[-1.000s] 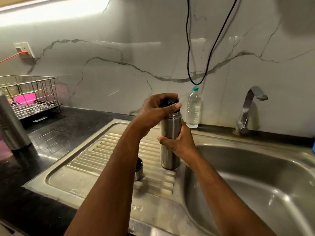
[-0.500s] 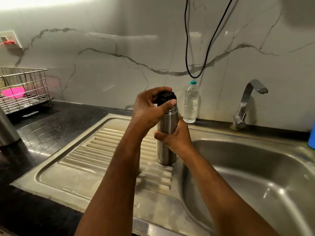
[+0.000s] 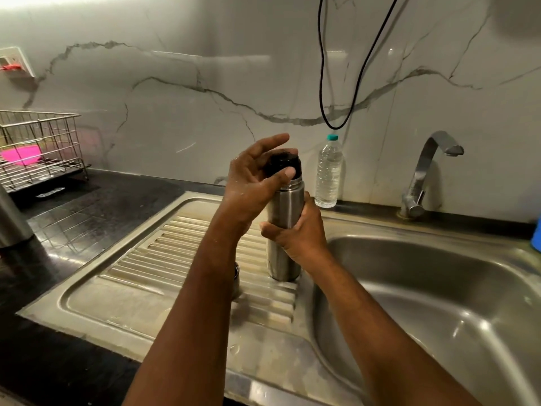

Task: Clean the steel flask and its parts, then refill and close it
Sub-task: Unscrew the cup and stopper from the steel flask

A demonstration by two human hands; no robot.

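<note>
The steel flask (image 3: 285,206) stands upright on the ribbed drainboard (image 3: 164,253) of the sink. My right hand (image 3: 298,232) is wrapped around its middle. A black stopper (image 3: 285,167) sits in the flask's neck, and my left hand (image 3: 254,177) holds it with thumb against its side and the fingers spread above it. A small steel cup lid (image 3: 236,278) lies on the drainboard, mostly hidden behind my left forearm.
The sink basin (image 3: 439,303) lies to the right, with a tap (image 3: 424,177) behind it. A clear water bottle (image 3: 328,174) stands against the wall. A wire rack (image 3: 38,148) holding something pink and a steel container (image 3: 11,218) are at the left. A black cable (image 3: 336,83) hangs overhead.
My left hand has turned on the black stopper and its fingers have lifted and spread. The flask stays upright in my right hand. The view has shifted slightly.
</note>
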